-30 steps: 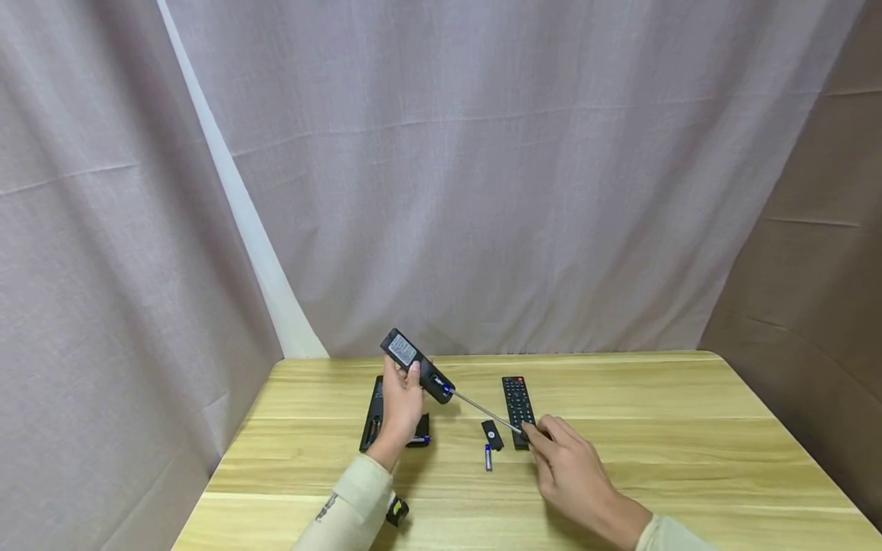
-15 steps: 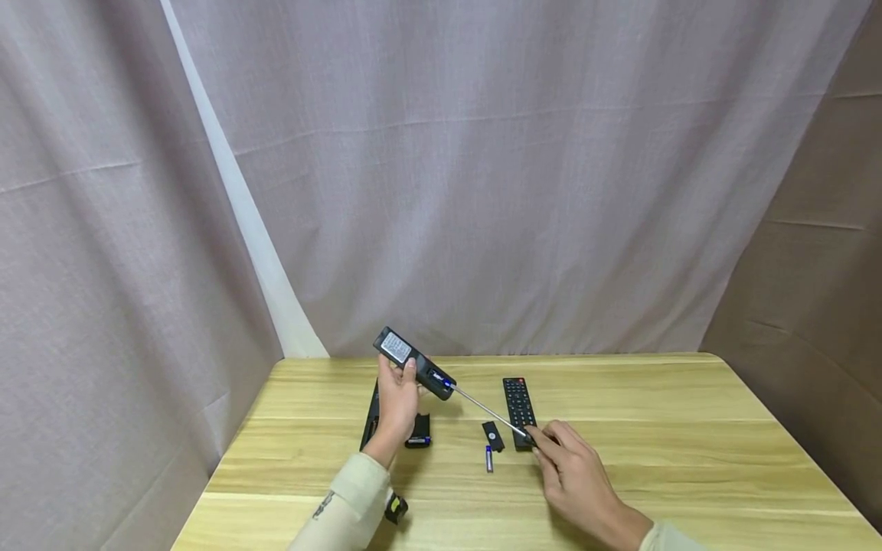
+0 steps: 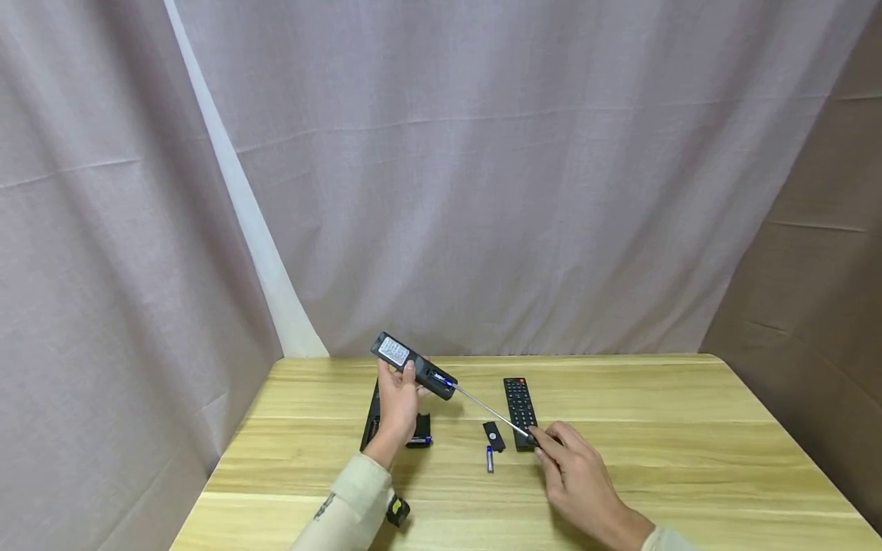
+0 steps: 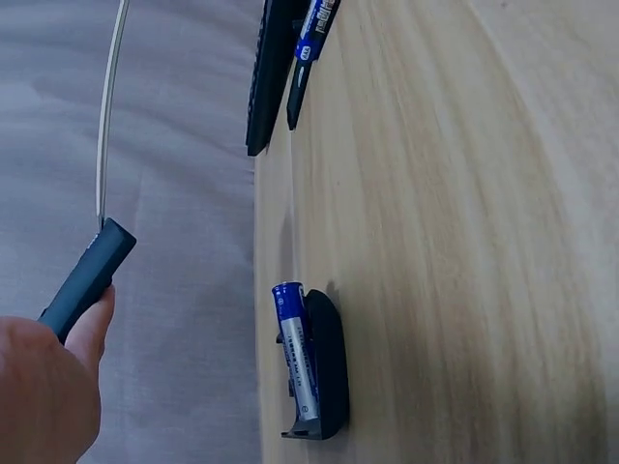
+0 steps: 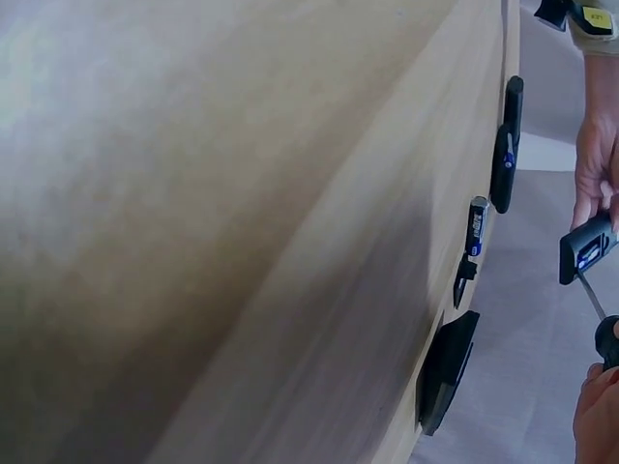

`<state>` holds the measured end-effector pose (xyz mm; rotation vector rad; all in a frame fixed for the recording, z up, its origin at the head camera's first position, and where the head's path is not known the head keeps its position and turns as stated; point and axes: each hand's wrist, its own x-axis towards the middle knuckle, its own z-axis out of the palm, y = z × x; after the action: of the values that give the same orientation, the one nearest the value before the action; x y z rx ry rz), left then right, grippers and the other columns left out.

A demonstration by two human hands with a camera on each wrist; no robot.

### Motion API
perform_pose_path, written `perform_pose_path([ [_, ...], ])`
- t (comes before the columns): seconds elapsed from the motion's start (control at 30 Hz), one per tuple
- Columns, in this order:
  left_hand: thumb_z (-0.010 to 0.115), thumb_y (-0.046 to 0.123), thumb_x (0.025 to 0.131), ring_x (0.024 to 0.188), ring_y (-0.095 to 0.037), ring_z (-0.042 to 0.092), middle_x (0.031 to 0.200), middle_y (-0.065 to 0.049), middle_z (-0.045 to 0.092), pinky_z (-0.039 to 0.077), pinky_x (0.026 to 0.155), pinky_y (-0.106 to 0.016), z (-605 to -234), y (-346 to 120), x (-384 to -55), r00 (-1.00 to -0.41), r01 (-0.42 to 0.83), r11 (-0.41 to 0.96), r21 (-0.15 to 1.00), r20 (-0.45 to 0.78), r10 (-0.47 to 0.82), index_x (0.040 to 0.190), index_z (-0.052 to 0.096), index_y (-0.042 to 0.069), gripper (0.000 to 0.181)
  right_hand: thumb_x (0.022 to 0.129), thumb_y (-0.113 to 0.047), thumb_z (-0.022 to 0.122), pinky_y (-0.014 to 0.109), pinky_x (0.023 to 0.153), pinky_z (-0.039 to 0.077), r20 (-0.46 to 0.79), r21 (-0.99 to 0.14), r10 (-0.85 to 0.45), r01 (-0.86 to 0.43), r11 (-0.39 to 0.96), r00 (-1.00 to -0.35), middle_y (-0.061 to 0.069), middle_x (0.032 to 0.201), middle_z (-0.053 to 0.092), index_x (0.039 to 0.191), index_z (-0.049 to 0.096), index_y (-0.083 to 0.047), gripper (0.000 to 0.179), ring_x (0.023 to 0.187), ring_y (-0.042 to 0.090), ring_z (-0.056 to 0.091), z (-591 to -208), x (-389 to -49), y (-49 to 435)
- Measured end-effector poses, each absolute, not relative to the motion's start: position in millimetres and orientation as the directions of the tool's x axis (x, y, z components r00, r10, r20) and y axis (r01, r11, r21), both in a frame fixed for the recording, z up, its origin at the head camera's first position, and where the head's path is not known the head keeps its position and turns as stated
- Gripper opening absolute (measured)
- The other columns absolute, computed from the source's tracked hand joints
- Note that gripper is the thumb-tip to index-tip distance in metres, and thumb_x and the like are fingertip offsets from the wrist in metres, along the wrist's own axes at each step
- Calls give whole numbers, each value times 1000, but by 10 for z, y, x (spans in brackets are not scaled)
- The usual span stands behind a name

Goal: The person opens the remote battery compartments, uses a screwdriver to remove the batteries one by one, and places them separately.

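Observation:
My left hand point(image 3: 396, 402) holds a black remote control point(image 3: 422, 369) above the table, its labelled back turned up and its battery compartment uncovered. A blue-and-silver battery point(image 3: 444, 380) shows in that compartment. My right hand point(image 3: 582, 478) grips the dark handle of a screwdriver point(image 3: 491, 409). Its thin metal shaft slants up to the left, and the tip meets the compartment's end beside the battery; exact contact is too small to tell. In the right wrist view the screwdriver's rounded handle point(image 5: 607, 340) is partly hidden by fingers.
A second remote point(image 3: 517, 402) lies buttons up. Left of it are a black battery cover point(image 3: 494, 436) and a loose battery point(image 3: 490, 459). A small black shell point(image 4: 334, 362) has a battery point(image 4: 297, 353) against it. Another black remote point(image 3: 370, 417) is partly behind my left arm.
The held remote has shifted slightly left and tilted flatter. My right hand and the screwdriver have moved slightly right and down, with the tip still at the compartment.

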<state>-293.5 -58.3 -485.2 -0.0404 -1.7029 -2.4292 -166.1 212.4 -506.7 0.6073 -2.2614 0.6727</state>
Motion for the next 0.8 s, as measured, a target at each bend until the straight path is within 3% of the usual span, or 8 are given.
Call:
perform_pose_path([
  [0.13,42,10,115,128,-43,70,140,-29,66,67,95,-50,-4858,-566,-2948,-982,164,-318,934,126,-139,159,28,23,48,88,5,74,4,66,36,713,-298,-227,-580,758,-663,-2,95,65,121,77,5,34,83,-3,44,-5067,-1678,2141],
  [0.27,43,11,115,122,-39,74,138,-27,68,68,87,-44,-4869,-552,-2954,-982,154,-300,942,112,-151,157,30,22,45,84,6,77,5,67,37,720,-286,-225,-575,767,-657,-3,95,66,121,77,4,37,84,-3,45,-5088,-1680,2143],
  [0.57,38,7,115,129,-52,66,141,-37,61,67,92,-43,-4874,-516,-2960,-987,132,-404,905,82,-139,158,21,12,46,82,12,75,6,66,39,750,-330,-203,-622,710,-630,-3,96,66,121,76,6,40,82,-4,47,-5135,-1678,2182],
  [0.8,38,7,115,122,-47,72,138,-38,63,69,87,-40,-4891,-488,-2980,-985,133,-417,899,71,-160,158,20,11,47,84,12,75,6,65,40,739,-353,-196,-618,702,-645,-2,96,65,124,75,7,40,81,-5,47,-5147,-1671,2215],
])
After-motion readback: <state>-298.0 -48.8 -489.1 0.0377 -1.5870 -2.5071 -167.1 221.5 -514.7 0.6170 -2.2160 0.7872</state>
